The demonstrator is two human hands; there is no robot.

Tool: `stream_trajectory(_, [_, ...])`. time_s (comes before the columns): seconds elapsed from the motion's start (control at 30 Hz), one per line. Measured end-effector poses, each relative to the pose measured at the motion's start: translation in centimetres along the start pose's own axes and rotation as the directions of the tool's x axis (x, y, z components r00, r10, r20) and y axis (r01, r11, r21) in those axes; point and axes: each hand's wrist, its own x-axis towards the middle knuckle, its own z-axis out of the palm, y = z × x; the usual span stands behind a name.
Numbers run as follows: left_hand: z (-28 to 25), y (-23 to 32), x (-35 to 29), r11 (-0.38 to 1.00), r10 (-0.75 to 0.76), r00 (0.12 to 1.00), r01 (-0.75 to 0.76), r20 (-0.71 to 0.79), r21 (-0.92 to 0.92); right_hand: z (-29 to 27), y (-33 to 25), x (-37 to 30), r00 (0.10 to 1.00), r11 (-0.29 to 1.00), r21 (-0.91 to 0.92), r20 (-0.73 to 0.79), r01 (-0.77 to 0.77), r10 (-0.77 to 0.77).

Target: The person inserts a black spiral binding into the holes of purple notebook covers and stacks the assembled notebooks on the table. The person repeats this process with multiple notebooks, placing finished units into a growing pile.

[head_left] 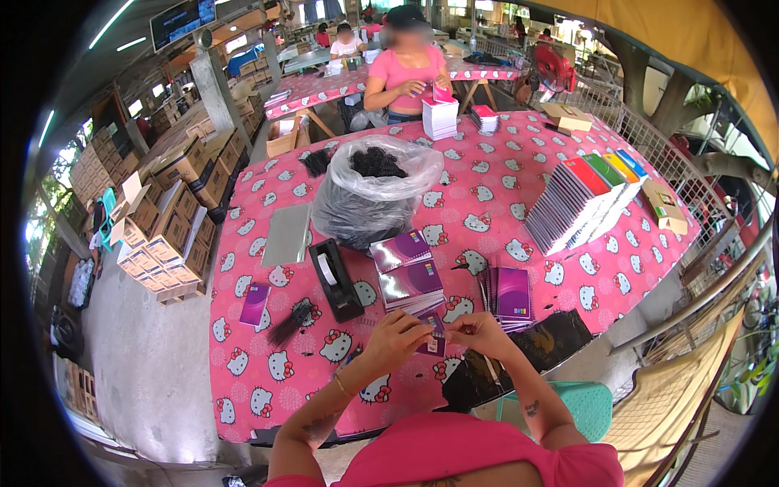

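Note:
My left hand (pixel 395 338) and my right hand (pixel 480 333) meet near the table's front edge, both pinching a small purple notebook (pixel 435 334) between them. Just beyond my hands lies a stack of purple notebooks (pixel 408 274). A second pile of purple notebooks (pixel 510 297) sits to the right of it. A black tape dispenser (pixel 335 278) stands to the left of the stack. One loose purple notebook (pixel 255 304) lies further left, beside a bundle of black bands (pixel 292 321).
A clear plastic bag of black items (pixel 375 191) stands mid-table on the pink patterned cloth (pixel 268 381). Fanned colourful notebooks (pixel 580 199) lie at right. Another person (pixel 406 69) works at the far edge beside white stacks (pixel 440 116). Cardboard boxes (pixel 162 235) line the left floor.

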Motion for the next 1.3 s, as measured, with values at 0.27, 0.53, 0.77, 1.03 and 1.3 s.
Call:
stream_trajectory(0.27, [1.3,0.4,-0.2,0.998,-0.001,1.000,0.002,-0.013,0.060,2.0,0.6,0.1,0.974,0.957,-0.277,-0.176,0.090,-0.143])
stream_trajectory(0.53, [0.3,2.7,0.9,0.966,-0.247,0.964,0.238,0.095,0.095,3.6,0.6,-0.8,0.894,0.975,-0.221,-0.431,0.030,-0.125])
stream_trajectory(0.77, [0.4,2.4,3.7,0.809,-0.453,0.891,0.402,-0.019,-0.428,3.3,1.2,-1.2,0.900,0.990,0.120,-0.435,0.069,-0.010])
stream_trajectory(1.03, [5.0,-6.7,0.3,0.943,-0.116,0.993,0.112,-0.005,0.312,-11.6,6.5,-1.9,0.715,0.968,-0.186,-0.699,-0.169,-0.009])
stream_trajectory(1.3, [2.0,-4.0,1.0,0.938,-0.091,0.993,0.109,-0.070,0.329,-7.3,3.7,0.7,0.739,0.707,-0.707,-0.470,0.013,-0.483])
